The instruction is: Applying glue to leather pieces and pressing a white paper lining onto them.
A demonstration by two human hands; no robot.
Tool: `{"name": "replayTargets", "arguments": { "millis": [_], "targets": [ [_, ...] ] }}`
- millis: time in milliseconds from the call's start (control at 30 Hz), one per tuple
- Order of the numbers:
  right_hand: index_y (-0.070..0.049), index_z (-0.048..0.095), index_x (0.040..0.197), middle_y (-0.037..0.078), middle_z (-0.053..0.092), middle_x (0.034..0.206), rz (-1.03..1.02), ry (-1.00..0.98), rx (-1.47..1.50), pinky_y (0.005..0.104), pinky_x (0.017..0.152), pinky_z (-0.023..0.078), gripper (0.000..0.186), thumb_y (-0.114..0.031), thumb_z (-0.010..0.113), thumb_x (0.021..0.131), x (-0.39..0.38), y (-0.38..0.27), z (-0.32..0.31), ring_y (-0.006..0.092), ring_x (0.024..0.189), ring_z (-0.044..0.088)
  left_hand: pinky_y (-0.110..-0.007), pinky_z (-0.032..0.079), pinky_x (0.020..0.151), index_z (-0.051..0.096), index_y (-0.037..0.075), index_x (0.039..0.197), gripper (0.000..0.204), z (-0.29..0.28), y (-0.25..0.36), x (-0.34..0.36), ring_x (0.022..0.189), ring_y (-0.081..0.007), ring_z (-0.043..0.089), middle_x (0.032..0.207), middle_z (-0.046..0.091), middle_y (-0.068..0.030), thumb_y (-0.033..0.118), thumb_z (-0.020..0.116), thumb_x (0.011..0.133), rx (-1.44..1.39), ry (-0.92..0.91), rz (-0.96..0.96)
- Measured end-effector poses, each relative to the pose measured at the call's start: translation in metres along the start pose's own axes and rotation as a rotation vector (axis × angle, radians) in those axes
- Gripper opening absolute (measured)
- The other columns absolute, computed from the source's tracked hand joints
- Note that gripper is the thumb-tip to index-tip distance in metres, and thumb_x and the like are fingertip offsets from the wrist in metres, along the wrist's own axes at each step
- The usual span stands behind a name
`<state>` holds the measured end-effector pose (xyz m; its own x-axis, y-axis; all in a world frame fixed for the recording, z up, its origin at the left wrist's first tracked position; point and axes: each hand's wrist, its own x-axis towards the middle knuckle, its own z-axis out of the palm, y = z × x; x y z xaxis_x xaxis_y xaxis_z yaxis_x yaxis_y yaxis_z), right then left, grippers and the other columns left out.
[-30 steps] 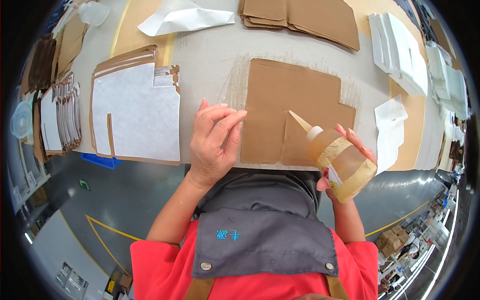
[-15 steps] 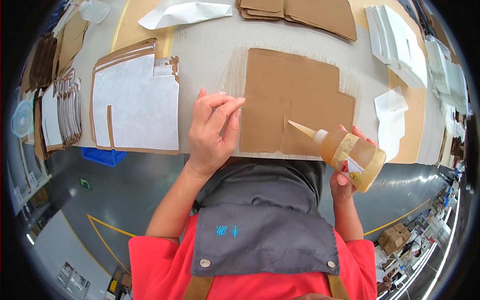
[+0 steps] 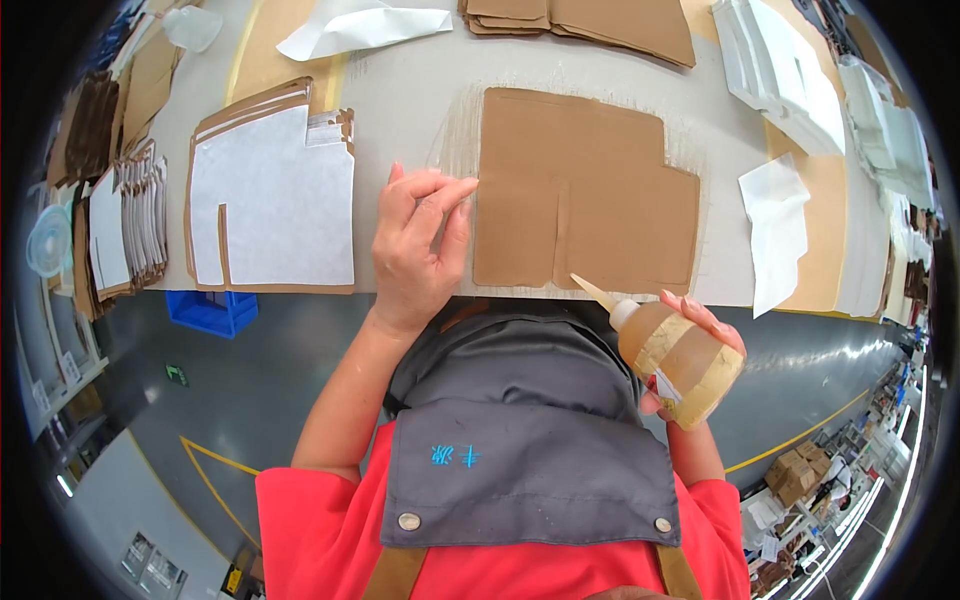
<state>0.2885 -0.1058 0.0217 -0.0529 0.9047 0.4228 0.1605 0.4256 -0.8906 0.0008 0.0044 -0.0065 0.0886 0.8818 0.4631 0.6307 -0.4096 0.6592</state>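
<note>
A brown cut-out piece (image 3: 610, 200), with a narrow slit line in its lower middle, lies on the worktable. My left hand (image 3: 420, 250) rests just beside its left edge, fingers loosely bent and apart, holding nothing that I can see, fingertips at the edge. My right hand (image 3: 705, 315) grips a squeeze bottle (image 3: 670, 365) of amber liquid, tilted so that its long nozzle tip is at the piece's bottom edge, near the slit. A stack of white-faced brown pieces (image 3: 270, 220) lies to the left.
Brown pieces (image 3: 610, 30) are stacked at the back, white sheets (image 3: 775, 80) at the right, a loose white sheet (image 3: 775, 230) below them. More stacks (image 3: 125, 220) line the far left. A blue bin (image 3: 205, 315) sits below the table edge (image 3: 400, 300); cartons (image 3: 795, 470) stand on the right.
My right hand has moved the bottle down toward me, its nozzle going from mid-piece to the lower edge. My left hand and the tabletop items appear higher in view.
</note>
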Motion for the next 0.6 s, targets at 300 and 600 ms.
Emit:
{"name": "replayTargets", "arguments": {
  "millis": [300, 600],
  "targets": [
    [-0.013, 0.021, 0.152, 0.018, 0.038, 0.151, 0.449, 0.478, 0.214, 0.0458, 0.101, 0.049, 0.104, -0.068, 0.068, 0.077, 0.058, 0.004, 0.006, 0.0338, 0.131, 0.049, -0.052, 0.039, 0.108, 0.072, 0.010, 0.105, 0.023, 0.000, -0.001, -0.001, 0.099, -0.0235, 0.060, 0.100, 0.060, -0.0024, 0.000, 0.067, 0.085, -0.037, 0.002, -0.028],
    [-0.015, 0.026, 0.150, 0.019, 0.036, 0.152, 0.378, 0.236, 0.163, 0.0429, 0.099, 0.053, 0.092, -0.056, 0.072, 0.082, 0.080, 0.039, 0.021, 0.0283, 0.132, 0.049, -0.051, 0.039, 0.108, 0.072, 0.010, 0.104, 0.023, 0.000, 0.001, 0.000, 0.098, -0.0224, 0.060, 0.099, 0.060, -0.0020, 0.000, 0.068, 0.084, -0.065, 0.001, -0.058]
  ]
}}
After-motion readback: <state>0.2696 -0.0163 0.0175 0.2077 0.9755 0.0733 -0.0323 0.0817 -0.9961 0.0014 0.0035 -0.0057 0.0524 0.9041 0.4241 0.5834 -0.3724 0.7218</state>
